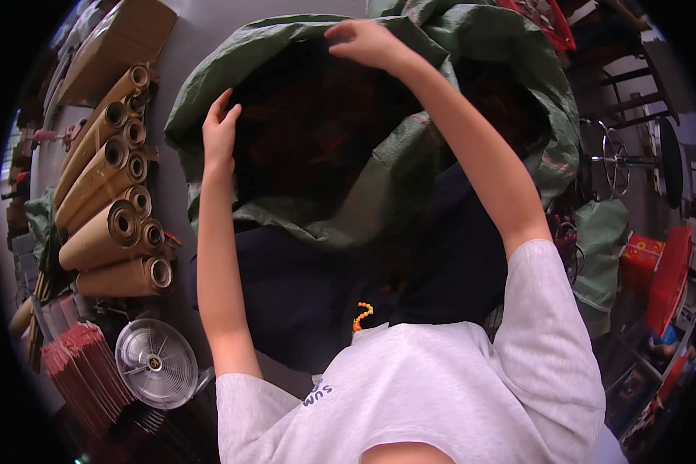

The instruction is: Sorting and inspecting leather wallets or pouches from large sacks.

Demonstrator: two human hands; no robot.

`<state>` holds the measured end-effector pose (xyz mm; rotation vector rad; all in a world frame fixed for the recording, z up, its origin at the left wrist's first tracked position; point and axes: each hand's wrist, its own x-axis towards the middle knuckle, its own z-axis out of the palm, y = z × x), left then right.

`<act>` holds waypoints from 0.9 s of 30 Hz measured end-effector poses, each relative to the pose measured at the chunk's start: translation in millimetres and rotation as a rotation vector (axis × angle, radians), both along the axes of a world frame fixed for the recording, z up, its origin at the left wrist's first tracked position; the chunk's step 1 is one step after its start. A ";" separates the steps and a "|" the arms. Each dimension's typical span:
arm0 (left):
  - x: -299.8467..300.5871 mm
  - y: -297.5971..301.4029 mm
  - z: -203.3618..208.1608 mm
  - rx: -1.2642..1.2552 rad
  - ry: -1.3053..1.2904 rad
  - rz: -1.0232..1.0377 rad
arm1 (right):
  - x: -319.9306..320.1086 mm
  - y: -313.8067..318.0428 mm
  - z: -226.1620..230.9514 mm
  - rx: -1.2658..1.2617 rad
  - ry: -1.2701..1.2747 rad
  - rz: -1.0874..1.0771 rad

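A large green woven sack (387,178) stands open in front of me, its mouth wide. Dark reddish-brown pieces (317,147) lie inside, too dim to make out. Over the left side of the mouth is my left hand (220,131), thumb and fingers apart, with nothing seen in it. My right hand (363,44) reaches across to the far rim, fingers loosely bent and spread, holding nothing that I can see. Whether either hand touches the sack's cloth, I cannot tell.
Several brown paper rolls (112,224) and a cardboard box (116,50) are on the left. Nearer stand a round metal fan (156,363) and a stack of reddish sheets (85,371). A second green sack opening (510,104) adjoins at right, with a stool (667,162) beyond.
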<state>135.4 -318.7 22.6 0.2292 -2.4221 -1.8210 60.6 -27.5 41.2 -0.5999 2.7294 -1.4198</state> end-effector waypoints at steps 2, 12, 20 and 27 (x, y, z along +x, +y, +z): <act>3.1 5.7 8.2 -0.044 -0.012 -0.120 | -7.2 49.6 47.6 -0.144 -0.180 0.030; 28.8 47.2 -1.5 -0.218 -0.256 -0.362 | 108.0 377.9 -125.3 -0.128 -0.455 -0.881; 33.1 40.8 -27.6 -0.284 -0.472 -0.330 | 152.0 372.0 -329.3 -0.317 -0.828 -1.586; 32.5 56.8 -27.9 -0.288 -0.499 -0.366 | 104.3 302.6 -297.1 0.227 -0.768 -1.558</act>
